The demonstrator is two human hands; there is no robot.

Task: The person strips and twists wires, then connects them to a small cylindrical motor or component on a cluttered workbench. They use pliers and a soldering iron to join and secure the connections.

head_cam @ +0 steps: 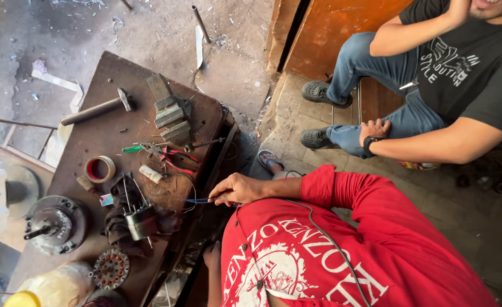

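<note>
The right hand (237, 189) has its fingers pinched closed on a thin blue wire (197, 200) whose long axis runs from the fingertips toward the small grey capacitor (141, 222) on the tabletop (109, 131), while the left hand (211, 256), lower and mostly hidden, cannot be judged

Your right hand (237, 189) pinches a blue wire (197, 200) at the bench (114, 125) edge. Your left hand (211, 256) sits low, mostly hidden. A hammer (97, 109), vise (171, 112) and tape roll (100, 169) lie nearby.
</note>
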